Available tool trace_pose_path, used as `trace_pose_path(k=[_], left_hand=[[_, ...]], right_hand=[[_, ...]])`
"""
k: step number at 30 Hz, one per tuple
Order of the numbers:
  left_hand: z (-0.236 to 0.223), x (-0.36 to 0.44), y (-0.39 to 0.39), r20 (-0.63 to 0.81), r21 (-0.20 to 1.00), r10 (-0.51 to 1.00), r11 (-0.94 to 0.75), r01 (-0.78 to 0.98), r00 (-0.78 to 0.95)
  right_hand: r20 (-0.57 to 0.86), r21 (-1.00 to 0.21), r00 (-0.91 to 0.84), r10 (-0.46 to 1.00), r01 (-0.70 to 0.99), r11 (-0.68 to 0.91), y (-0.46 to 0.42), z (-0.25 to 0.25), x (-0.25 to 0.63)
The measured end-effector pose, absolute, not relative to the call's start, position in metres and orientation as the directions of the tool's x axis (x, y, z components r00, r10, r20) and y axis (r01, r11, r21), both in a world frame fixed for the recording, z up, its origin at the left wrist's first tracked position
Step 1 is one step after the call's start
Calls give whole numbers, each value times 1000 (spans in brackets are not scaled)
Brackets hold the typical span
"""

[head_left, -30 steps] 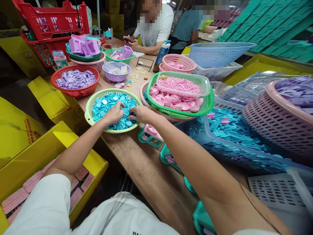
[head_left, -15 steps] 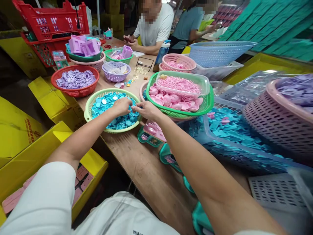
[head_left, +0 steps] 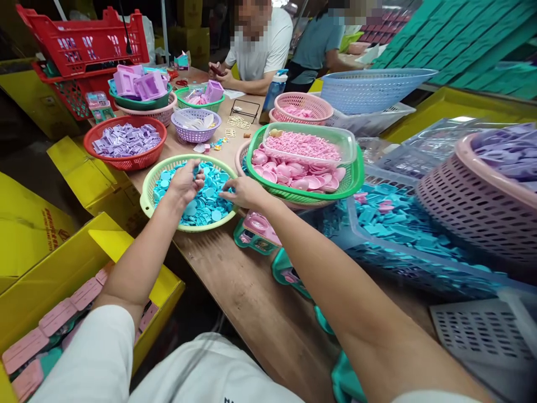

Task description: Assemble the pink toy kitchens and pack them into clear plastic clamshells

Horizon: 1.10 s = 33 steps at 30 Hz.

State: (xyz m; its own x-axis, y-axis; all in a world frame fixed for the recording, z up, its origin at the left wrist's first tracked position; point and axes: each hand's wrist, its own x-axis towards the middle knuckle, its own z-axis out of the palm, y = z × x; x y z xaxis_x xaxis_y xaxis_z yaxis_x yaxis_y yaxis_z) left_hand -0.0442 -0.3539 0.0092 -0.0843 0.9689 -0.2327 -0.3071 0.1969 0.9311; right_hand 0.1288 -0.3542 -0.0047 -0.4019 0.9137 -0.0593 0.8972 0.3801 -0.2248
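A pale yellow-green basket (head_left: 147, 208) holds many small round blue plastic pieces (head_left: 204, 210). My left hand (head_left: 184, 183) is over its middle, palm turned partly up and fingers curled inward. A bit of blue shows among those fingers, but its shape is unclear. At the basket's right side, my right hand (head_left: 244, 192) points left, its thumb and fingers slightly apart above the blue pieces. I see nothing held in it. Beside the right hand stands a green basket (head_left: 358, 182) with pink plastic pieces (head_left: 304, 180) and a clear tub of small pink parts.
A red basket (head_left: 161, 146) of lilac pieces and a small purple basket (head_left: 196, 133) stand beyond. Pink-and-teal toys (head_left: 260, 232) line the table (head_left: 235, 291) under my right arm. Crates of blue parts (head_left: 392, 224) fill the right. Open yellow carton (head_left: 54, 263) lies lower left. Two people (head_left: 268, 50) are opposite.
My hands have parted. The left moved left and turned its palm up with fingers curled; the right stays at the basket's right side. The view has shifted slightly.
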Motion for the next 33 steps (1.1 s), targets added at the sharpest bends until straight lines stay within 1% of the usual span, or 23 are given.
trace_pose_path(k=[1, 2, 3, 5, 7, 8, 11, 12, 13, 15, 16, 17, 18, 20, 22, 23, 25, 26, 27, 29, 30, 31, 33], left_hand=[[10, -46, -362, -320, 846, 945, 255, -468, -62], [9, -47, -369, -401, 727, 915, 298, -618, -31], [8, -47, -376, -461, 614, 887, 318, -723, -1], [1, -45, -387, -513, 496, 858, 320, -807, 25], [-5, -42, -392, -514, 460, 857, 319, -829, 44], [-8, -40, -394, -507, 457, 860, 320, -830, 53], [-12, -38, -395, -497, 467, 866, 328, -821, 63], [-11, -38, -395, -493, 473, 869, 321, -821, 55], [-10, -40, -395, -486, 477, 873, 306, -824, 43], [-8, -45, -396, -474, 471, 880, 286, -834, 33], [-6, -49, -396, -473, 463, 880, 281, -841, 33], [-5, -54, -396, -474, 452, 880, 276, -849, 34], [-4, -58, -396, -478, 439, 878, 271, -856, 33], [-3, -67, -395, -488, 416, 873, 254, -873, 21], [-4, -72, -395, -488, 399, 873, 229, -888, 6], [-5, -74, -396, -480, 392, 877, 223, -893, 9], [-7, -75, -396, -445, 382, 895, 213, -899, 23], [-8, -75, -397, -425, 376, 905, 208, -903, 32], [-9, -74, -397, -412, 371, 910, 207, -905, 39], [-11, -73, -396, -418, 379, 908, 205, -902, 31], [-12, -73, -396, -431, 393, 902, 201, -897, 14], [-13, -72, -396, -443, 409, 897, 197, -891, -5], [-16, -71, -395, -443, 443, 895, 179, -879, -41]], right_hand=[[-43, -310, -396, 917, 878, 365, -352, -2, 131], [-24, -395, -391, 920, 849, 350, -351, 2, 132], [-4, -472, -387, 922, 813, 340, -350, 6, 132], [30, -578, -402, 915, 740, 344, -351, 19, 126], [30, -603, -451, 892, 703, 376, -354, 33, 112], [0, -582, -471, 882, 717, 384, -356, 40, 103], [-113, -455, -472, 874, 807, 376, -361, 57, 76], [-128, -444, -469, 874, 815, 373, -362, 61, 70], [-116, -461, -473, 874, 805, 374, -362, 63, 67], [-32, -527, -484, 875, 752, 396, -361, 64, 69], [11, -537, -487, 873, 734, 416, -360, 62, 74], [35, -516, -492, 870, 737, 437, -360, 59, 79], [24, -468, -507, 861, 756, 458, -360, 54, 85], [-112, -340, -555, 824, 801, 493, -361, 41, 95], [-255, -242, -565, 785, 823, 514, -362, 26, 101], [-291, -210, -561, 775, 828, 520, -363, 19, 103], [-286, -193, -551, 784, 835, 516, -362, 8, 106], [-262, -227, -545, 796, 837, 498, -360, 6, 108], [-239, -308, -533, 812, 834, 458, -359, 5, 110], [-207, -609, -471, 858, 748, 264, -356, 8, 115], [-209, -747, -434, 877, 649, 144, -355, 10, 116], [-223, -846, -410, 885, 532, 34, -354, 13, 118], [-253, -943, -407, 878, 306, -130, -355, 18, 118]])
